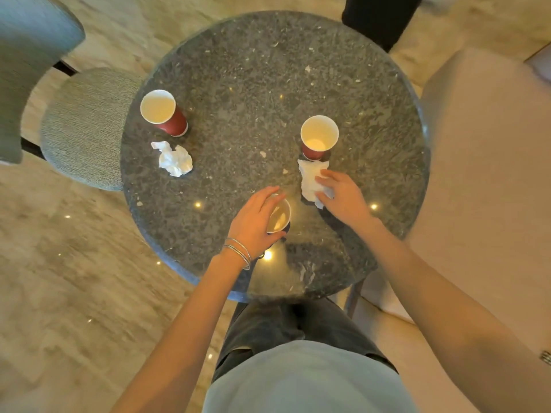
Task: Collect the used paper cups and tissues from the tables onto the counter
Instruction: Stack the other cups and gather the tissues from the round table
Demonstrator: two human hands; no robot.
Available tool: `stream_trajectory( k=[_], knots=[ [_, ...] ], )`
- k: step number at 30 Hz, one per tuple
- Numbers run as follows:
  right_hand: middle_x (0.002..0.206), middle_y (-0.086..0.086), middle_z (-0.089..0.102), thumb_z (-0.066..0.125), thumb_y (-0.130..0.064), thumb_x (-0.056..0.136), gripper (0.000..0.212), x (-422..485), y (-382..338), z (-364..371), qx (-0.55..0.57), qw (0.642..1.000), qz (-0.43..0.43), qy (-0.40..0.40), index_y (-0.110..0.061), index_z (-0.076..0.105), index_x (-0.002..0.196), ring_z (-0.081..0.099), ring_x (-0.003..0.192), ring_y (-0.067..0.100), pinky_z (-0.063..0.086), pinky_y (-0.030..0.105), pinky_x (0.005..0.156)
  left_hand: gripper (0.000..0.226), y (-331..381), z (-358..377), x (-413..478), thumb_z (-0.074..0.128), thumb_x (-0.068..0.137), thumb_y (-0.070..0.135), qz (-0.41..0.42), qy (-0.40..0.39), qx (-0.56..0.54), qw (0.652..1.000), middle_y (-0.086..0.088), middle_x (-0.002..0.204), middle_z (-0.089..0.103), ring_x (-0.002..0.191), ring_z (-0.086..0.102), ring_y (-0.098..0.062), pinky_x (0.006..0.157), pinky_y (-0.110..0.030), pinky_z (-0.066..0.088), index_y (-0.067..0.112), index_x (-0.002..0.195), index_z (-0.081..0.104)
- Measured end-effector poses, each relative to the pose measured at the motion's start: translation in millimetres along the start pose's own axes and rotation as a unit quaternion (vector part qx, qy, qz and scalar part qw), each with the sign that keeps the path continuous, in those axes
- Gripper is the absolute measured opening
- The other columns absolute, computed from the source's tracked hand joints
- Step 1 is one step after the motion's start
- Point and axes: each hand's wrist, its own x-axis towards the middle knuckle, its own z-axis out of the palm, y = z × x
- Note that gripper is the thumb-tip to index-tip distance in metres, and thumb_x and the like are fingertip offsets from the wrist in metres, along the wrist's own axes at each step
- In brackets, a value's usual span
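— What stood in the middle of the frame?

— A round table (268,84) with a dark speckled stone top that caught small glints of ceiling light.

— And to its left?

— A chair (80,126) with a grey woven seat, its edge tucked just under the table's rim; the curved backrest filled the upper left corner.

— Anything on the right?

— A pale beige sofa (483,174), near the table. At the top edge stood something dark, too cropped to tell. Beige marbled floor (74,278) ran beneath everything.

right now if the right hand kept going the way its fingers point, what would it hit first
Probably the red paper cup just beyond the tissue under the right hand; depth is unclear.
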Motion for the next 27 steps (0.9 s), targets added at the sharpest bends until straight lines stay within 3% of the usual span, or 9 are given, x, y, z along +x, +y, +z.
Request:
stream_trajectory(
  k=[4,7,11,14,22,27],
  knots=[
    [0.136,0.008,0.049,0.065,-0.034,0.084,0.045,-7.5,-3.8,16.7,0.010,0.999,0.031,0.006,-0.006,0.061,0.119,0.041,0.126,0.024,0.033,0.034,0.106,0.076,-7.8,-0.8,-3.2,0.082,0.066,0.025,-0.012,-0.001,-0.012,1.000,-0.014,0.143,0.036,0.126,0.040,-0.033,0.095,-0.038,0.040,0.013,0.132,0.046],
    [0.129,0.009,0.055,0.068,-0.026,0.082,0.035,-14.2,-6.6,26.5,0.021,0.998,0.036,0.036,-0.006,0.065,0.110,0.046,0.122,0.027,0.037,0.037,0.103,0.075,-13.9,-1.9,-2.9,0.082,0.065,0.024,0.004,-0.002,-0.008,1.000,-0.016,0.140,0.040,0.125,0.041,-0.035,0.098,-0.038,0.036,0.011,0.130,0.047],
    [0.110,0.006,0.066,0.074,-0.011,0.071,0.021,-26.4,-6.9,39.5,-0.020,0.996,0.012,0.087,-0.009,0.070,0.092,0.057,0.104,0.024,0.051,0.035,0.084,0.074,-15.9,-5.3,0.2,0.084,0.062,0.022,0.010,-0.003,-0.012,1.000,-0.017,0.132,0.046,0.118,0.046,-0.037,0.092,-0.047,0.046,0.011,0.127,0.049],
    [0.101,0.000,0.069,0.074,-0.007,0.069,0.018,-39.2,-4.2,39.3,-0.033,0.995,0.021,0.097,-0.013,0.071,0.086,0.060,0.095,0.021,0.052,0.029,0.069,0.073,-14.8,-14.5,9.1,0.083,0.062,0.022,0.023,0.009,-0.014,1.000,-0.016,0.128,0.049,0.115,0.047,-0.035,0.086,-0.046,0.050,0.011,0.126,0.050],
    [0.106,0.002,0.067,0.066,-0.004,0.076,0.023,-59.5,23.0,19.2,-0.033,0.995,0.060,0.074,-0.014,0.069,0.096,0.059,0.097,0.024,0.050,0.032,0.071,0.075,14.5,-71.7,68.7,0.080,0.065,0.026,0.115,0.109,-0.024,0.987,-0.014,0.132,0.046,0.118,0.043,-0.030,0.096,-0.027,0.032,0.017,0.128,0.042],
    [0.112,0.001,0.065,0.063,-0.008,0.078,0.035,-52.7,23.7,10.3,-0.015,0.994,0.094,0.056,-0.017,0.064,0.112,0.056,0.100,0.023,0.039,0.023,0.075,0.074,39.4,-86.9,107.3,0.079,0.065,0.028,0.146,0.145,-0.051,0.977,-0.011,0.134,0.045,0.120,0.042,-0.028,0.098,-0.025,0.031,0.021,0.128,0.041]
  ],
)
